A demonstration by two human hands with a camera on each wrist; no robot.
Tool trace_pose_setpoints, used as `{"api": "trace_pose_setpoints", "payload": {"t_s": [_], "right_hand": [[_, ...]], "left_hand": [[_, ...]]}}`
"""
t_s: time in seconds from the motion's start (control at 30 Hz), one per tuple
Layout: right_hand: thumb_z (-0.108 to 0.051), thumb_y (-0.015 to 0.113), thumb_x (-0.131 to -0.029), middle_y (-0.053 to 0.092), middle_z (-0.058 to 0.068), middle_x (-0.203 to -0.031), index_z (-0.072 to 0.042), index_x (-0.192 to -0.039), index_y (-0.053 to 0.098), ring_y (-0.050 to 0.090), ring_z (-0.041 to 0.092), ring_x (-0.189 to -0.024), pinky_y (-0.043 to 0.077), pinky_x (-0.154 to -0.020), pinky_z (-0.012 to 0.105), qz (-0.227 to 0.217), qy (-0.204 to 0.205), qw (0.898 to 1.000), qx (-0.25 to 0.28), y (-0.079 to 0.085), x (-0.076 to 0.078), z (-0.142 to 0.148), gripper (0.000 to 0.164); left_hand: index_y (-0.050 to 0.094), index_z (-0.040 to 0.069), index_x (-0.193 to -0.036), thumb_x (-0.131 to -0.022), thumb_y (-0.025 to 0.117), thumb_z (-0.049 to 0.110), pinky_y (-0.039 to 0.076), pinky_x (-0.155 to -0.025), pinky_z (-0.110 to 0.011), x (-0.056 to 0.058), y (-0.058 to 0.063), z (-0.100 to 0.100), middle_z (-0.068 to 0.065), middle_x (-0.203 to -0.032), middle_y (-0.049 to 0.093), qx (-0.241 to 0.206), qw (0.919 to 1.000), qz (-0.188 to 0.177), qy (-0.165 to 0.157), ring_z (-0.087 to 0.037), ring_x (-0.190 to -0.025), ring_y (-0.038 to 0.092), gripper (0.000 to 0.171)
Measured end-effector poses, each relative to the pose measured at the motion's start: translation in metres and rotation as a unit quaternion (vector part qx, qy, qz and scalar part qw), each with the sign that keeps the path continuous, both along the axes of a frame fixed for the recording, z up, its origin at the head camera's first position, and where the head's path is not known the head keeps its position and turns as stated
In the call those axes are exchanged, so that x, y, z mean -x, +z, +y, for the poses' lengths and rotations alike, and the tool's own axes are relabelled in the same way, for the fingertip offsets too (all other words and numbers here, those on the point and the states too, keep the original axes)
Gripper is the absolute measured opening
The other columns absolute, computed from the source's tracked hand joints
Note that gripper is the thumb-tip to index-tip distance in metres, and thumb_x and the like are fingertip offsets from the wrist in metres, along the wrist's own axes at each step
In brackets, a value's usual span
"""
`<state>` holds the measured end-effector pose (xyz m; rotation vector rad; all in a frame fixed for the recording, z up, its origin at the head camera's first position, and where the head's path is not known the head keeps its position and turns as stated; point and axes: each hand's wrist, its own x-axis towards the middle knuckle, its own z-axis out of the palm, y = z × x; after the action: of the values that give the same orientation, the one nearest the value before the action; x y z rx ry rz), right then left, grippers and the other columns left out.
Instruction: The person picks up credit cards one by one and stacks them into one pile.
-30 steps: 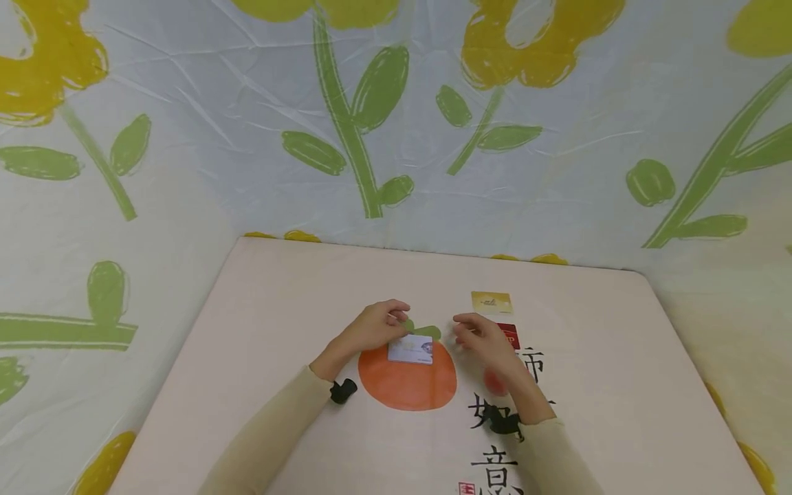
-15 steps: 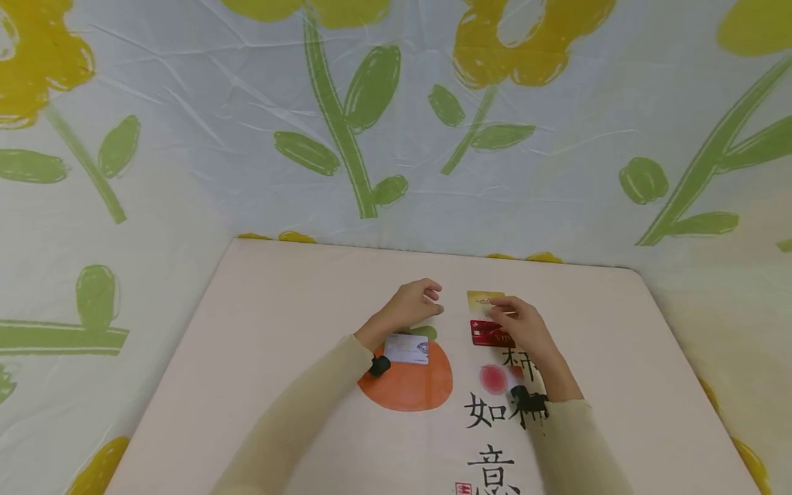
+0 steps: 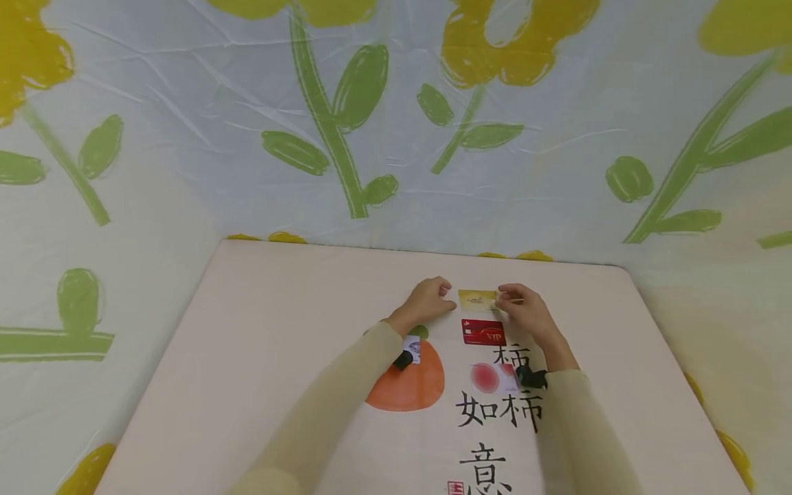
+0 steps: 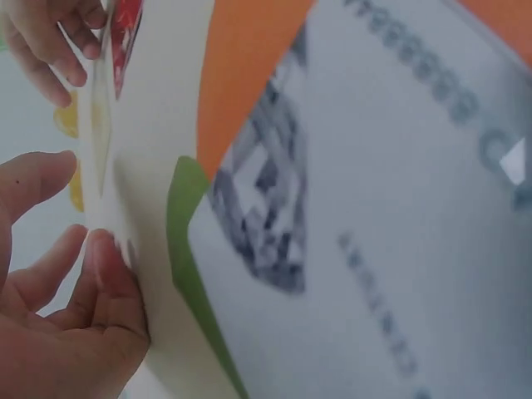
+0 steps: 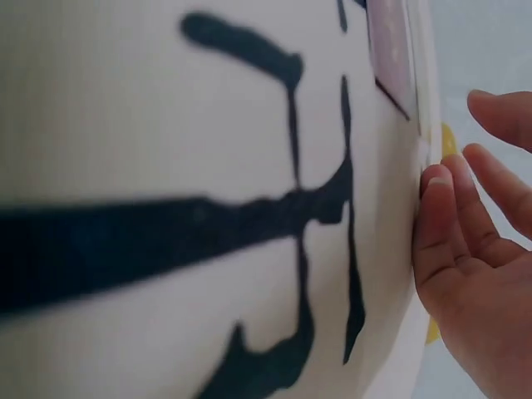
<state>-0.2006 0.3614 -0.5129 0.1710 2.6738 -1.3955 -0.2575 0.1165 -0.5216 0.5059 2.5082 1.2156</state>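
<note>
While we hold our left hand [image 3: 425,302], grip loosely spread, just beside the gold card [image 3: 475,300], our right hand [image 3: 529,313], also loosely spread, is at its opposite edge; the card lies on the table [image 3: 309,302] beyond the red card [image 3: 482,333].

Left hand [image 3: 425,302], right hand [image 3: 524,309], gold card [image 3: 475,300] between

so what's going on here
A person's hands flank a gold card lying near the back of a table, the left hand by its left edge and the right hand at its right. Actual contact is hard to tell. A red VIP card lies just nearer the person, then a pale pink-printed card. The left arm partly hides a white card.
</note>
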Motion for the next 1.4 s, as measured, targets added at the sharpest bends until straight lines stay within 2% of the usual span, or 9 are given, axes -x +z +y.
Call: {"api": "trace_pose_setpoints", "payload": {"t_s": [0.1,0.23,0.47,0.57,0.8,1.13,1.4], "right_hand": [[-0.018,0.066,-0.098,0.051,0.023,-0.129,-0.001,-0.143,0.047,0.047,0.037,-0.118,0.042,-0.1,0.049,-0.022,0.007,1.0,-0.005,-0.005,0.002,0.001,0.053],[-0.019,0.068,-0.096,0.047,0.021,-0.134,-0.005,-0.147,0.044,0.043,0.036,-0.119,0.039,-0.104,0.054,-0.04,0.014,0.999,-0.009,-0.007,0.003,0.003,0.058],[-0.019,0.067,-0.097,0.042,0.022,-0.139,-0.009,-0.149,0.04,0.04,0.04,-0.123,0.038,-0.105,0.058,-0.055,0.031,0.998,-0.027,-0.009,0.004,0.004,0.06],[-0.017,0.067,-0.097,0.041,0.023,-0.139,-0.008,-0.15,0.04,0.04,0.041,-0.122,0.039,-0.104,0.059,-0.056,0.04,0.997,-0.035,-0.009,0.006,0.004,0.06],[-0.015,0.066,-0.096,0.041,0.024,-0.136,-0.006,-0.146,0.043,0.04,0.041,-0.12,0.038,-0.103,0.059,-0.052,0.042,0.997,-0.035,-0.01,0.009,0.003,0.055],[-0.009,0.064,-0.096,0.04,0.025,-0.136,-0.002,-0.144,0.044,0.041,0.041,-0.118,0.038,-0.103,0.058,-0.045,0.044,0.998,-0.026,-0.012,0.009,0.003,0.052],[-0.004,0.061,-0.096,0.043,0.021,-0.129,-0.001,-0.144,0.041,0.042,0.037,-0.115,0.037,-0.102,0.051,-0.04,0.024,0.999,0.003,-0.014,0.01,0.003,0.052]], "left_hand": [[0.062,0.008,-0.128,-0.09,0.074,0.026,0.047,-0.09,-0.028,0.0,-0.001,0.002,-0.004,-0.115,0.064,0.022,0.9997,0.013,-0.001,-0.017,-0.104,0.058,0.044],[0.061,0.009,-0.131,-0.09,0.074,0.029,0.046,-0.09,-0.029,-0.002,0.003,0.003,-0.005,-0.115,0.062,0.055,0.9977,0.038,-0.011,-0.018,-0.103,0.056,0.048],[0.059,0.016,-0.136,-0.088,0.076,0.033,0.044,-0.092,-0.032,-0.005,0.002,0.012,-0.005,-0.12,0.057,0.101,0.9936,0.05,-0.011,-0.019,-0.106,0.05,0.053],[0.059,0.021,-0.136,-0.087,0.077,0.036,0.043,-0.093,-0.033,-0.006,0.002,0.016,-0.005,-0.123,0.056,0.118,0.9918,0.049,-0.002,-0.02,-0.108,0.048,0.054],[0.06,0.026,-0.134,-0.087,0.077,0.04,0.042,-0.09,-0.032,-0.008,0.0,0.022,-0.003,-0.118,0.055,0.157,0.9857,0.058,0.019,-0.019,-0.104,0.046,0.053],[0.06,0.028,-0.134,-0.087,0.077,0.04,0.041,-0.09,-0.032,-0.007,-0.004,0.025,-0.003,-0.117,0.055,0.162,0.9844,0.062,0.029,-0.019,-0.102,0.045,0.051],[0.06,0.028,-0.133,-0.087,0.077,0.038,0.042,-0.088,-0.033,-0.008,-0.006,0.029,-0.001,-0.115,0.055,0.161,0.9843,0.06,0.04,-0.018,-0.1,0.046,0.05]]}}
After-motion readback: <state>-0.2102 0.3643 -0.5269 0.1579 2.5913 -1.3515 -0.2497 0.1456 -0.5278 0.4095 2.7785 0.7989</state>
